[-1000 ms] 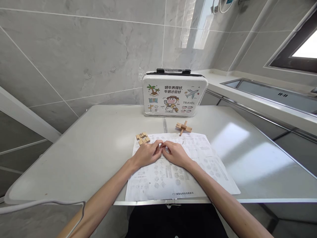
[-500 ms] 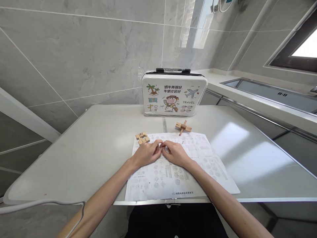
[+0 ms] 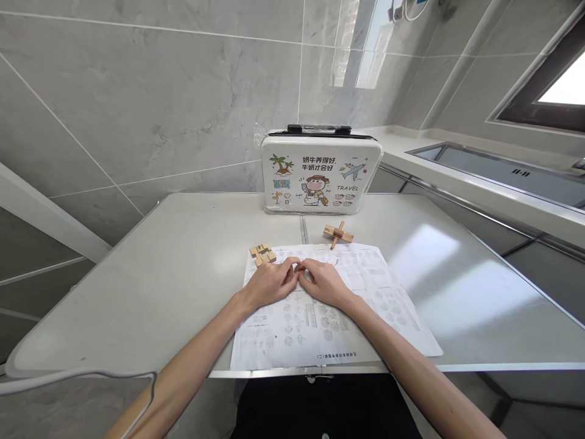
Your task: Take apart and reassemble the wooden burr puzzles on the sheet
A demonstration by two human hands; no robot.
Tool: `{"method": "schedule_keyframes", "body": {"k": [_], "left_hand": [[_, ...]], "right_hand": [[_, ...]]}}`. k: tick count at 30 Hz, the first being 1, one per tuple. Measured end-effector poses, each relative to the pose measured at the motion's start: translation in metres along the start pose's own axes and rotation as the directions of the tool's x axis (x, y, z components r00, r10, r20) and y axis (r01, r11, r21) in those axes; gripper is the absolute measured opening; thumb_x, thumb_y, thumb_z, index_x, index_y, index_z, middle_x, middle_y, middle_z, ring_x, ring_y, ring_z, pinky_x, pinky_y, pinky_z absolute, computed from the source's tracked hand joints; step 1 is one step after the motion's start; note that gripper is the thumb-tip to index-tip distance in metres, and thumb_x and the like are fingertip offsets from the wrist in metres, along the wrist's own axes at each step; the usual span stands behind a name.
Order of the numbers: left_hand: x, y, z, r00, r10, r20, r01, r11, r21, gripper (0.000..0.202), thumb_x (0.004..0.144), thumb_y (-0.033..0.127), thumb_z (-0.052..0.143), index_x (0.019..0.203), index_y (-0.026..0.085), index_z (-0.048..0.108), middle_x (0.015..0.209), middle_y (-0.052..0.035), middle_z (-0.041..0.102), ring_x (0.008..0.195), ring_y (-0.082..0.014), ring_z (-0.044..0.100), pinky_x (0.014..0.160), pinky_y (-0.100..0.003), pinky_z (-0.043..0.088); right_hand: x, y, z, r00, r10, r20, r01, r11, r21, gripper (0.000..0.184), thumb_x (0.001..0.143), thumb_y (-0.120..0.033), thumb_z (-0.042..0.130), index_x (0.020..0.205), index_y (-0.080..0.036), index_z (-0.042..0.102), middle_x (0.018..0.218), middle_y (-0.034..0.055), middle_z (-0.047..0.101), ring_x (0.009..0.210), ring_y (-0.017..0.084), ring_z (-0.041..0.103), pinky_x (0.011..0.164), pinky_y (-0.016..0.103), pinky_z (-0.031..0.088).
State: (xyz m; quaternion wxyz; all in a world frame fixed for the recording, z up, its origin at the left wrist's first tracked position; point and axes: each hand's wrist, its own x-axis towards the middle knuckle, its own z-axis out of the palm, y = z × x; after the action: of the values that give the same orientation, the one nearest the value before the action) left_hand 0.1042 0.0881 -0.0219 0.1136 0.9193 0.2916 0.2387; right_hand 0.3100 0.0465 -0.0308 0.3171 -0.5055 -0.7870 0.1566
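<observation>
My left hand [image 3: 269,283] and my right hand [image 3: 325,283] rest side by side, knuckles up, on a printed instruction sheet [image 3: 320,329]. Their fingers are curled and the fingertips meet in the middle; I see nothing in them. A blocky wooden puzzle [image 3: 262,253] lies on the sheet's far left corner, just beyond my left hand. A cross-shaped wooden puzzle [image 3: 338,233] sits on the table past the sheet's far edge, ahead of my right hand.
The sheet lies on a pale grey table [image 3: 173,286] against a tiled wall. A white cartoon-printed case [image 3: 320,174] with a black handle stands at the back. A counter with a sink [image 3: 503,171] runs along the right. A white cable [image 3: 82,375] crosses the near left.
</observation>
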Motion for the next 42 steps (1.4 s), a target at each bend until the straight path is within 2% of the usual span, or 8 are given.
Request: {"method": "schedule_keyframes", "body": {"k": [17,21,24,28,32,37,42], "left_hand": [[0.001,0.002,-0.002,1.000,0.009,-0.002,-0.009,1.000,-0.007,0.028,0.101,0.023,0.051,0.129,0.022,0.049,0.069,0.0057,0.066,0.056,-0.0138,0.063,0.052,-0.023,0.036],[0.002,0.004,-0.004,1.000,0.007,-0.009,-0.007,1.000,-0.022,0.034,0.100,0.022,0.052,0.133,0.020,0.046,0.068,0.0065,0.065,0.054,-0.0133,0.061,0.051,-0.023,0.036],[0.003,0.006,-0.005,1.000,0.008,-0.009,-0.009,0.999,-0.033,0.037,0.100,0.022,0.051,0.136,0.019,0.044,0.068,0.0069,0.065,0.054,-0.0129,0.061,0.051,-0.023,0.038],[0.002,0.004,-0.004,1.000,0.007,-0.001,-0.007,1.000,-0.022,0.034,0.101,0.024,0.051,0.134,0.020,0.044,0.068,0.0070,0.066,0.054,-0.0125,0.061,0.051,-0.023,0.038],[0.002,0.003,-0.002,1.000,0.018,0.000,-0.018,1.000,0.008,0.029,0.100,0.024,0.051,0.129,0.020,0.048,0.067,0.0067,0.066,0.053,-0.0126,0.061,0.051,-0.023,0.037],[0.003,0.002,-0.002,0.999,0.041,0.006,-0.041,0.999,0.017,0.025,0.100,0.024,0.050,0.125,0.020,0.051,0.067,0.0057,0.068,0.051,-0.0126,0.061,0.051,-0.023,0.039],[0.003,0.002,-0.002,0.998,0.054,0.012,-0.055,0.997,0.047,0.024,0.101,0.025,0.050,0.124,0.019,0.054,0.068,0.0045,0.069,0.053,-0.0135,0.063,0.051,-0.023,0.039]], "right_hand": [[0.000,0.000,0.000,1.000,0.012,-0.013,-0.012,1.000,0.017,0.012,0.094,-0.016,0.055,0.097,-0.021,0.064,0.088,0.0015,0.072,0.067,0.015,0.061,0.062,0.027,0.039],[0.002,0.002,0.000,0.990,0.102,-0.097,-0.098,0.994,0.039,0.013,0.097,-0.021,0.052,0.105,-0.022,0.062,0.089,0.0010,0.073,0.061,0.015,0.059,0.062,0.029,0.041],[0.005,0.006,-0.001,0.951,0.214,-0.224,-0.187,0.973,0.137,0.025,0.097,-0.024,0.051,0.122,-0.021,0.055,0.092,0.0017,0.073,0.059,0.016,0.059,0.066,0.031,0.045],[0.009,0.014,-0.004,0.880,0.346,-0.326,-0.200,0.892,0.406,0.056,0.092,-0.024,0.056,0.144,-0.022,0.037,0.106,0.0048,0.072,0.060,0.014,0.060,0.068,0.033,0.051],[0.013,0.025,-0.010,0.824,0.486,-0.290,-0.202,0.731,0.652,0.077,0.086,-0.026,0.062,0.153,-0.028,0.023,0.117,0.0059,0.068,0.065,0.013,0.062,0.064,0.030,0.055],[0.015,0.032,-0.016,0.781,0.582,-0.228,-0.212,0.590,0.779,0.082,0.080,-0.027,0.064,0.153,-0.034,0.027,0.123,0.0049,0.065,0.066,0.013,0.060,0.050,0.024,0.048],[0.017,0.034,-0.021,0.745,0.636,-0.200,-0.204,0.503,0.840,0.078,0.074,-0.024,0.066,0.146,-0.033,0.038,0.126,0.0050,0.065,0.064,0.011,0.057,0.044,0.021,0.039]]}}
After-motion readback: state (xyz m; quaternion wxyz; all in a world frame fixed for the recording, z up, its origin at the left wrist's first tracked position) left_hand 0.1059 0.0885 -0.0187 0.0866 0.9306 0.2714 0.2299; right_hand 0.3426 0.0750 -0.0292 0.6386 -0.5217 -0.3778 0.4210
